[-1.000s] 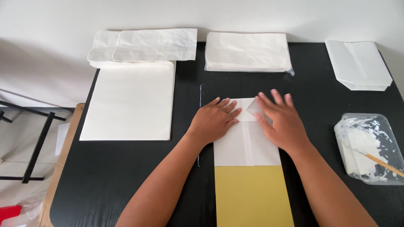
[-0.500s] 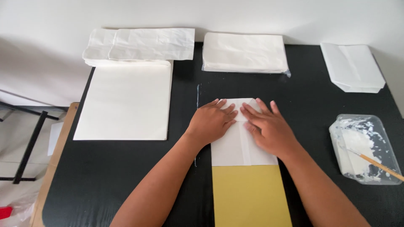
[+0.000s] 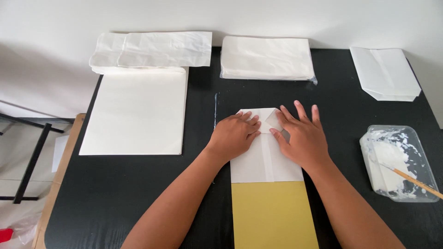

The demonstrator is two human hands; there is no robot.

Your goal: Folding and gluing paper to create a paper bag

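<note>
**Black table, both hands flat on a folded paper bag**

Black table (image 3: 138, 193) against a white wall. Landmark: the white paper bag (image 3: 265, 161) at centre, lying flat over a yellow board (image 3: 273, 214) — the board sticks out from under the bag's near end.

- Left hand (image 3: 234, 137): palm down on the bag's left half, fingers loosely curled, tips pressing the folded top end. Not gripping anything.
- Right hand (image 3: 302, 137): palm down on the bag's right half, fingers spread and straight, index tip on the fold at the bag's centre line. Also pressing, not gripping.
- The two hands nearly meet at the fold, at the bag's far end.

Around the bag:
- Left of it — a big stack of white sheets (image 3: 136, 110); crumpled paper bags (image 3: 152, 50) behind that stack, at the wall.
- Behind it — a neat stack of flat white bags (image 3: 267, 57).
- Far right, behind — one finished folded bag (image 3: 385, 74).
- Right of it — a clear tub (image 3: 401, 166) of white paste with a wooden stick (image 3: 417, 182) in it.
- A thin white paste streak (image 3: 215, 108) on the table just left of the bag's far end.
</note>
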